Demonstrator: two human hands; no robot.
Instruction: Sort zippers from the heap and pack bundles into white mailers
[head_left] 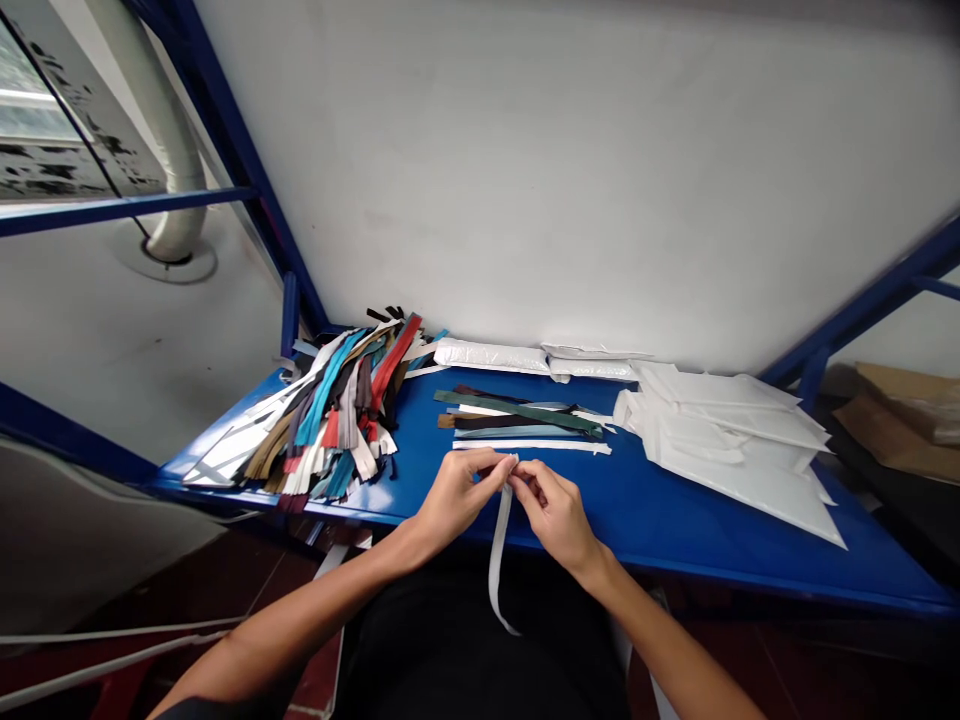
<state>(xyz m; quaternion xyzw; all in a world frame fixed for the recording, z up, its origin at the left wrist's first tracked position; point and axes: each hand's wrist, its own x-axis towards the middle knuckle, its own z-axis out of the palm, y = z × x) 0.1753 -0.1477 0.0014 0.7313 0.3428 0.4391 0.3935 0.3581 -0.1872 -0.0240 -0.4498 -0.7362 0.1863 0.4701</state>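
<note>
Between both hands hangs a white zipper [498, 560], its upper end pinched at the fingertips and its tail dangling past the table's front edge. My left hand [466, 492] is closed on that end with thumb and forefinger. Right beside it, my right hand [553, 505] also pinches the zipper's top, fingers curled. Just beyond the hands, several loose zippers in green [517, 408], white, brown and blue lie side by side on the blue table [600, 500]. To the left spreads a large heap of many-coloured zippers [345, 400].
White plastic mailer bags [735, 430] are stacked at the right of the table. Filled white packages [491, 355] lie along the wall. Blue metal posts [247, 150] frame the left side. Brown paper or cardboard [900, 410] rests on a dark surface at far right.
</note>
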